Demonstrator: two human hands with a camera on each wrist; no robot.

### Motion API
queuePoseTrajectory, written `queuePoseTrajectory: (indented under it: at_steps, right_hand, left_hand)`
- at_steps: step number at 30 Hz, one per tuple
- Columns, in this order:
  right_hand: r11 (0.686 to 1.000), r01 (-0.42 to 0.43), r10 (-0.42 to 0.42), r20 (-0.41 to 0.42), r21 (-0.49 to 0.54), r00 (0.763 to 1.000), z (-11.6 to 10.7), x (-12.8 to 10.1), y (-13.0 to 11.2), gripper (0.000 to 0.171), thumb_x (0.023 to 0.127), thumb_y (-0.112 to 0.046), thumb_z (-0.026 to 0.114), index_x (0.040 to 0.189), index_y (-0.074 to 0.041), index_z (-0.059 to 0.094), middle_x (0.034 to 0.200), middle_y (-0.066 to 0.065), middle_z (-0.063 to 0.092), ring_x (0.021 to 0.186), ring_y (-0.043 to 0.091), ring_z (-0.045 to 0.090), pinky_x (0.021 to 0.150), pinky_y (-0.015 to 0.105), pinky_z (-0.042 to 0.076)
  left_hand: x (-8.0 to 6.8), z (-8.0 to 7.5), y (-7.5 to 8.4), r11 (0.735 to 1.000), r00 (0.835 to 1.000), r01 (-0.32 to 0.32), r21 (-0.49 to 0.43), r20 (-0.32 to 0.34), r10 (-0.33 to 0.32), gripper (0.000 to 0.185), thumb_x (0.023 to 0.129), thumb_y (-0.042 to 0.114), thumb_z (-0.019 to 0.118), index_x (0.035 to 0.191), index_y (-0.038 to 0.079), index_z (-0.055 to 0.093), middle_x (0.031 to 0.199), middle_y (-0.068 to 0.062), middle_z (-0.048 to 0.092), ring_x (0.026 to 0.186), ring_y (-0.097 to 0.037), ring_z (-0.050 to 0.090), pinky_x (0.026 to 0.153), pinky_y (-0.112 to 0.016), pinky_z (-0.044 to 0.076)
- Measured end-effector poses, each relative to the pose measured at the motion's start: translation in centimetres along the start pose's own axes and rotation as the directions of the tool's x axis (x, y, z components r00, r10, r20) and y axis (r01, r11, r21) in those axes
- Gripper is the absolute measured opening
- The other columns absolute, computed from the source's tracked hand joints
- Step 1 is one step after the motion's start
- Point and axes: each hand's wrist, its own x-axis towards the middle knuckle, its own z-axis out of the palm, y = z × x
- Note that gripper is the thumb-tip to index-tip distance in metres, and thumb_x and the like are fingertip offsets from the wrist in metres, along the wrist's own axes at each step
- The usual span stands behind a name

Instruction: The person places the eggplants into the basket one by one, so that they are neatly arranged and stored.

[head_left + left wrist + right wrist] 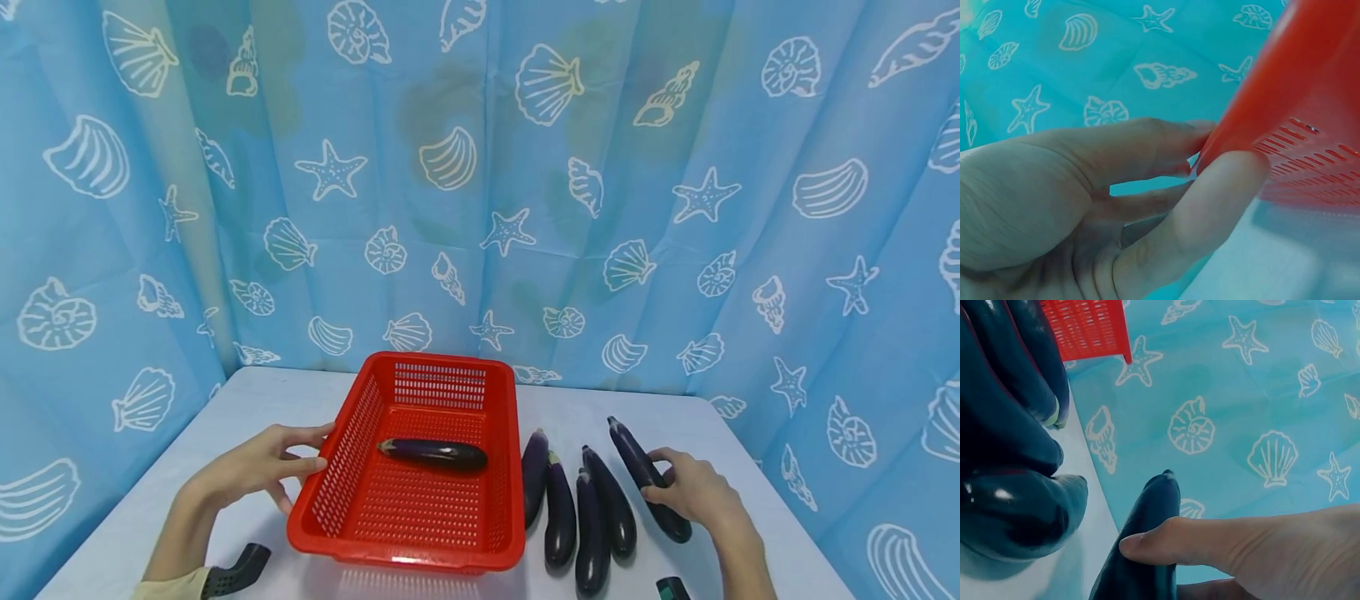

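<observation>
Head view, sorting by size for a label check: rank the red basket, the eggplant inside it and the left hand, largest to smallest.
1. Red basket, clearly largest.
2. and 3. Eggplant inside it and left hand look alike; the hand lies nearer, so unranked.

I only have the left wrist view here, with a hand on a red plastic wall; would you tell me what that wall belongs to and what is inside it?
Observer: It is a red basket; the left hand grips its left rim, and one eggplant lies inside.
Operator: Thank you. What is the other hand doing?
Observer: The right hand grips the rightmost eggplant on the table.
Operator: Are there more eggplants outside the basket?
Observer: Yes, four more eggplants lie side by side between the basket and the gripped one.
</observation>
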Motion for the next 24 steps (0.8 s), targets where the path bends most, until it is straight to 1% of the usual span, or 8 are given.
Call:
queuePoseTrajectory:
  at_steps: [6, 10, 16, 20, 24]
  right_hand:
    - [0.999, 0.030, -0.030, -0.056, -0.013, 0.998, -0.2, -0.5, -0.8, 0.067, 0.081, -0.036, 0.079, 0.136, -0.007, 0.053, 0.099, 0.011, 0.069, 0.076, 0.018, 0.064, 0.073, 0.055, 0.056]
    - [0.999, 0.045, -0.046, -0.083, -0.017, 0.996, -0.3, -0.7, -1.1, 0.066, 0.081, -0.036, 0.079, 0.135, -0.008, 0.053, 0.101, 0.011, 0.069, 0.077, 0.019, 0.063, 0.071, 0.051, 0.056]
    - [0.997, 0.076, -0.079, -0.116, -0.029, 0.990, -0.4, -1.1, -1.9, 0.066, 0.080, -0.036, 0.080, 0.135, -0.010, 0.054, 0.101, 0.010, 0.069, 0.077, 0.019, 0.062, 0.068, 0.045, 0.056]
    - [0.995, 0.088, -0.092, -0.124, -0.036, 0.988, -0.3, -1.4, -2.6, 0.065, 0.079, -0.035, 0.080, 0.134, -0.011, 0.056, 0.101, 0.010, 0.070, 0.075, 0.018, 0.062, 0.065, 0.042, 0.056]
    - [0.995, 0.091, -0.094, -0.106, -0.035, 0.990, 0.0, -1.8, -3.3, 0.061, 0.080, -0.032, 0.080, 0.133, -0.013, 0.057, 0.102, 0.010, 0.069, 0.072, 0.017, 0.061, 0.061, 0.039, 0.055]
  left_hand:
    - [0.1, 0.0, -0.1, 1.000, 1.000, -0.003, -0.016, 0.004, 0.003, 0.069, 0.094, 0.025, 0.065, 0.151, 0.001, 0.034, 0.141, -0.028, 0.051, 0.097, -0.025, 0.071, 0.066, -0.046, 0.061]
    - [0.2, 0.0, -0.1, 1.000, 1.000, -0.009, -0.019, 0.003, 0.009, 0.068, 0.094, 0.025, 0.065, 0.150, 0.000, 0.035, 0.143, -0.028, 0.049, 0.097, -0.025, 0.071, 0.066, -0.046, 0.061]
    - [0.1, -0.1, -0.3, 1.000, 1.000, -0.011, -0.027, 0.003, 0.011, 0.068, 0.095, 0.025, 0.064, 0.150, 0.000, 0.034, 0.142, -0.028, 0.050, 0.097, -0.026, 0.071, 0.066, -0.047, 0.061]
    - [0.1, -0.1, -0.3, 0.999, 1.000, -0.015, -0.037, 0.006, 0.015, 0.067, 0.095, 0.025, 0.064, 0.150, 0.001, 0.035, 0.142, -0.027, 0.050, 0.098, -0.025, 0.071, 0.066, -0.046, 0.061]
    - [0.1, 0.1, -0.3, 0.999, 1.000, -0.019, -0.039, 0.008, 0.019, 0.068, 0.094, 0.024, 0.064, 0.150, 0.001, 0.034, 0.141, -0.026, 0.052, 0.098, -0.025, 0.071, 0.066, -0.046, 0.061]
